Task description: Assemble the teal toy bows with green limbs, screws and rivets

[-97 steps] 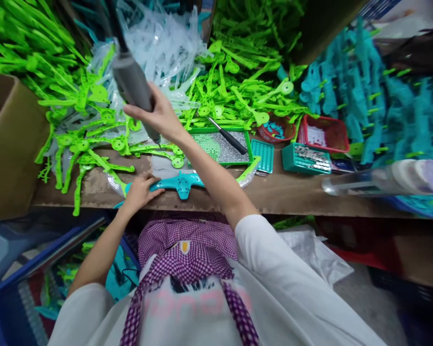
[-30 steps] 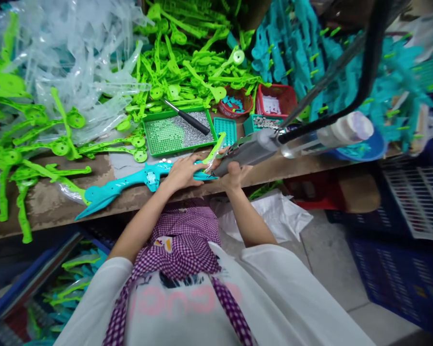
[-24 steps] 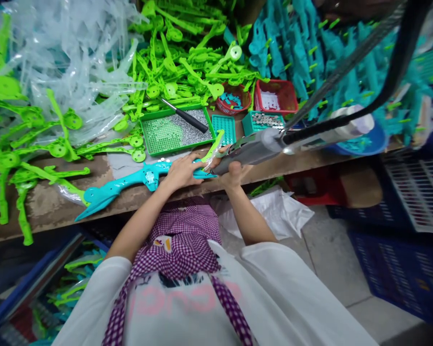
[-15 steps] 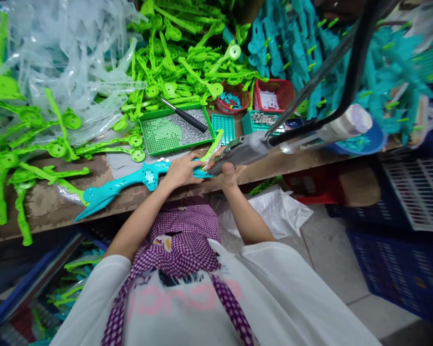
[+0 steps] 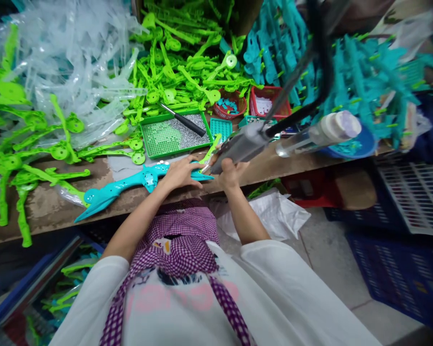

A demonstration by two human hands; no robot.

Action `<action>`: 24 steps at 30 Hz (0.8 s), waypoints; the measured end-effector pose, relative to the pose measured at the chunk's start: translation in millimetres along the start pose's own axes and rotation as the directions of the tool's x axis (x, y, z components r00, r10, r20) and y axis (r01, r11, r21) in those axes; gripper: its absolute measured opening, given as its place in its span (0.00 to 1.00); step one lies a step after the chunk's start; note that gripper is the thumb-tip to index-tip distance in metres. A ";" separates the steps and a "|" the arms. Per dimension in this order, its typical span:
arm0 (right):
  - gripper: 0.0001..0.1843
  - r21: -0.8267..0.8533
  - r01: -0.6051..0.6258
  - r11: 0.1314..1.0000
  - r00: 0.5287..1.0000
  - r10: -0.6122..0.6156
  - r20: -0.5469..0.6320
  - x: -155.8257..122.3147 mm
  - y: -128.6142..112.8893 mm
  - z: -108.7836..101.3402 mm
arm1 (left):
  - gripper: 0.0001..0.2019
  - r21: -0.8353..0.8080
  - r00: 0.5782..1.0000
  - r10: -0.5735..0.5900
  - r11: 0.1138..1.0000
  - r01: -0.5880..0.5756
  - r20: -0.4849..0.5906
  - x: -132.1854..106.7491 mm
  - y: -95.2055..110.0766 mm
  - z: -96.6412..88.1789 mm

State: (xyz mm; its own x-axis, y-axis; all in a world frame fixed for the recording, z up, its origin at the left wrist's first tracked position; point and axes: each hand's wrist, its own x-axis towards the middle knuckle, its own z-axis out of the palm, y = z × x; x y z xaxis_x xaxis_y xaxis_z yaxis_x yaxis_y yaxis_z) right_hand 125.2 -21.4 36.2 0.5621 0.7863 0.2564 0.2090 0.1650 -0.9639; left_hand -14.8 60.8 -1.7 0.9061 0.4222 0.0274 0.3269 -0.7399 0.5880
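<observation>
One hand (image 5: 230, 176) grips a grey corded tool (image 5: 242, 144)

The left arm (image 5: 140, 221) and right arm (image 5: 247, 216) are slanting forward and inward, with their 2 grips lying near each other but apart. The left grip (image 5: 182, 174) is resting palm down, its thumb (image 5: 197, 184) spreading away from its fingers (image 5: 192, 166). The right grip (image 5: 231, 174) is curling tightly, its thumb pointing forward, most other fingers hiding from view.
</observation>
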 end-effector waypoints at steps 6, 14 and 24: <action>0.32 -0.103 0.153 0.983 0.984 -0.141 0.111 29.0 -36.2 9.7 | 0.43 -0.359 0.954 0.067 0.917 -0.175 -0.294 3.7 11.6 -10.0; 0.36 -0.533 -0.407 0.742 0.830 0.544 0.123 -32.9 5.4 -60.0 | 0.37 -0.543 0.721 -0.267 0.820 -0.179 -0.639 17.8 30.9 -69.4; 0.31 -0.116 -0.711 0.693 0.620 0.697 0.360 -35.0 39.7 -56.4 | 0.28 -0.668 0.616 -0.387 0.671 -0.322 -0.686 5.5 -26.3 -67.3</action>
State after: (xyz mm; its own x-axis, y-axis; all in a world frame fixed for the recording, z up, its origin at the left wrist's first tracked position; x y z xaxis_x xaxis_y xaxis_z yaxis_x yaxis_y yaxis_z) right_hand 158.9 -75.9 -7.0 0.2065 0.8170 -0.5383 -0.1622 -0.5140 -0.8423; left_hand -36.4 117.9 37.4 0.2477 0.9058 0.3436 -0.2520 -0.2823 0.9257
